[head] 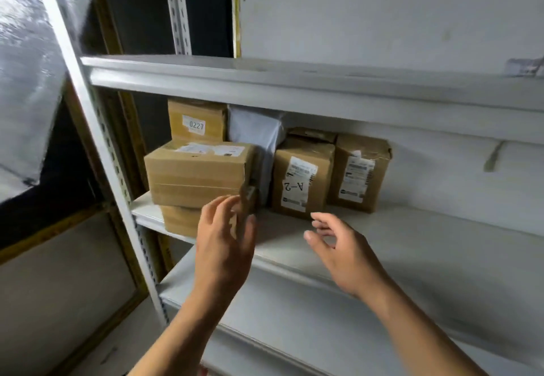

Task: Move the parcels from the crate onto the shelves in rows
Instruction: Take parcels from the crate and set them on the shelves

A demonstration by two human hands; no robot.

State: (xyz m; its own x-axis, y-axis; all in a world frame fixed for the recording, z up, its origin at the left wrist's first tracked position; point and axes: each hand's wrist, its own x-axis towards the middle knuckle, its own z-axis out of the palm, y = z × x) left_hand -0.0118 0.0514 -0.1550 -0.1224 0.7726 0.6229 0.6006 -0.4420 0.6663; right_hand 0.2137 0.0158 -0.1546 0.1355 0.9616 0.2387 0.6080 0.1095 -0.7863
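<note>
Several cardboard parcels stand on the middle shelf (412, 228) of a white metal rack. At the left a flat brown box (197, 174) lies on top of another box (179, 221). Behind them stands a box marked 0227 (197, 119), with a white bag parcel (256, 134) beside it. To the right are a box marked A-2 (303, 175) and another labelled box (359, 169). My left hand (223, 246) hovers with relaxed fingers at the stacked boxes' right corner. My right hand (341, 252) hangs over the bare shelf in front of the A-2 box, holding nothing. The crate is out of view.
The top shelf (294, 81) overhangs the parcels. A lower shelf (279, 316) lies beneath my forearms. The rack's perforated upright (117, 169) stands at the left, with a dark framed panel (59, 258) behind it. A white wall (382, 7) backs the rack.
</note>
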